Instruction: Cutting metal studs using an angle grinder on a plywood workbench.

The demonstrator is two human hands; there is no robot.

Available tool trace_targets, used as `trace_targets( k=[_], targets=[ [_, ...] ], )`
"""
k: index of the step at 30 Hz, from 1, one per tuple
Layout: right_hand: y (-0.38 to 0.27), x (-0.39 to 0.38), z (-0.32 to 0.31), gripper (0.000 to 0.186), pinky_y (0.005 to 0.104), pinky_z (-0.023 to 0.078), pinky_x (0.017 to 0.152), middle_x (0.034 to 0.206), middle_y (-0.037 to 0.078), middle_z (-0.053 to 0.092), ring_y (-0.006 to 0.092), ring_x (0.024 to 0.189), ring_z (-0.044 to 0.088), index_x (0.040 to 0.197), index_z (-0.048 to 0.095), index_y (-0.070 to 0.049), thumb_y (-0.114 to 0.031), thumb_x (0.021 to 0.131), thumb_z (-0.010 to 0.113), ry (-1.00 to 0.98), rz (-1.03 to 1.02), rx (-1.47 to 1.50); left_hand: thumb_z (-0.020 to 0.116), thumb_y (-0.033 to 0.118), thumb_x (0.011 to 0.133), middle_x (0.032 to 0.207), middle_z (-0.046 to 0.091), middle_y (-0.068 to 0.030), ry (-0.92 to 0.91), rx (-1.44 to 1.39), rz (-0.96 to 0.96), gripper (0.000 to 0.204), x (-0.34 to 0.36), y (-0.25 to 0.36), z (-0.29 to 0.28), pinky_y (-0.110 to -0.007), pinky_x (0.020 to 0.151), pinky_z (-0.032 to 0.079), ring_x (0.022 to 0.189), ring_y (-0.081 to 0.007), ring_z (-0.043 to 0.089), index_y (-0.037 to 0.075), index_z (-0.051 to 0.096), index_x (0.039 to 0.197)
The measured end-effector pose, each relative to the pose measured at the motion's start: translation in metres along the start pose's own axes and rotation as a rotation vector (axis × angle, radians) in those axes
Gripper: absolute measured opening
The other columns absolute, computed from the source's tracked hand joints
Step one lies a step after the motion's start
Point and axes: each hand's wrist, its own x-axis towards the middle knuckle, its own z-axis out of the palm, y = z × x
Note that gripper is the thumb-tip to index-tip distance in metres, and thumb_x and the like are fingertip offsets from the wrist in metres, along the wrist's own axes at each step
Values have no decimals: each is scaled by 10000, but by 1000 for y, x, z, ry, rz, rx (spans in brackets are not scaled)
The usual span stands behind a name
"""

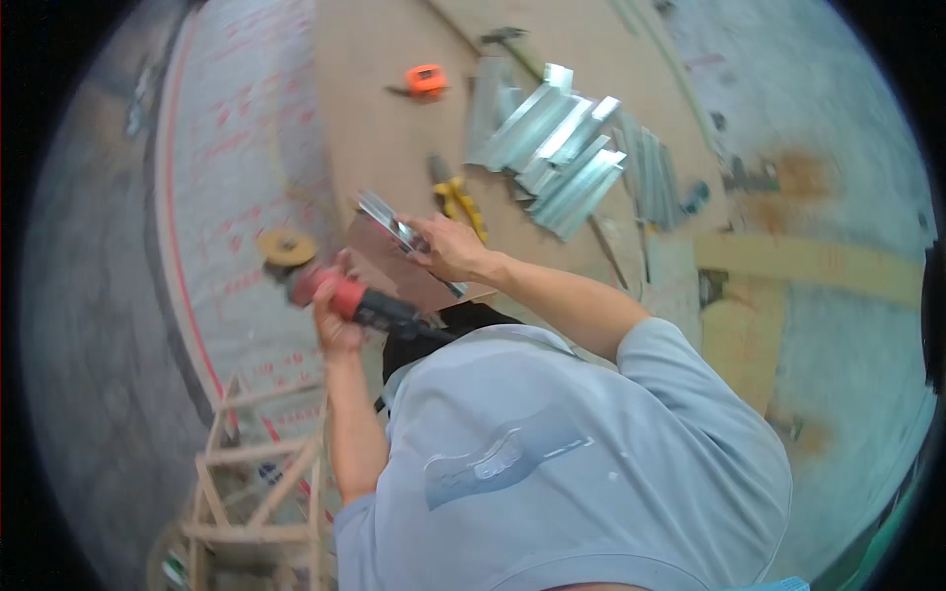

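My left hand (340, 320) grips a red and black angle grinder (345, 295), its round tan disc (287, 246) pointing away to the far left, past the board's edge. Whether the disc spins cannot be told. My right hand (455, 248) is closed around a short silver metal channel (382, 213) near the left edge of the wooden board (370, 148). Below the channel lies a reddish-brown flat piece (374, 258). Just beyond my right hand are pliers with yellow handles (465, 205). The two hands are apart, the grinder left of the channel.
Several cut metal channels (552, 133) lie piled on the board's right half. An orange tape measure (427, 81) and a hammer (506, 35) lie farther back. A wooden frame (258, 453) stands at the lower left, beside sheeting with red print (232, 148). Yellowish boards (808, 264) lie at right.
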Motion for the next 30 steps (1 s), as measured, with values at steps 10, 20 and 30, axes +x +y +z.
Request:
trace_targets(
  k=[10, 20, 30],
  targets=[
    [274, -97, -209, 491, 456, 526, 811, 1028, 174, 664, 328, 968, 663, 1238, 547, -98, -316, 827, 703, 759, 711, -148, 724, 171, 797, 1300, 576, -196, 35, 91, 32, 415, 5, 3, 29, -403, 905, 540, 986, -239, 623, 29, 520, 1129],
    [267, -69, -198, 490, 455, 512, 859, 1091, 209, 655, 363, 997, 645, 1164, 610, 3, -362, 854, 709, 792, 546, 253, 711, 201, 815, 1274, 593, -182, 79, 185, 4, 340, 7, -12, 44, -406, 910, 535, 976, -229, 624, 21, 574, 1068],
    [250, 6, -225, 694, 434, 450, 961, 1248, 238, 615, 353, 1165, 582, 1264, 592, -4, -491, 791, 736, 797, 854, 11, 709, 202, 816, 1253, 602, -176, 100, 190, 6, 333, 8, -15, 44, -412, 911, 533, 974, -229, 622, 20, 579, 1063]
  ],
)
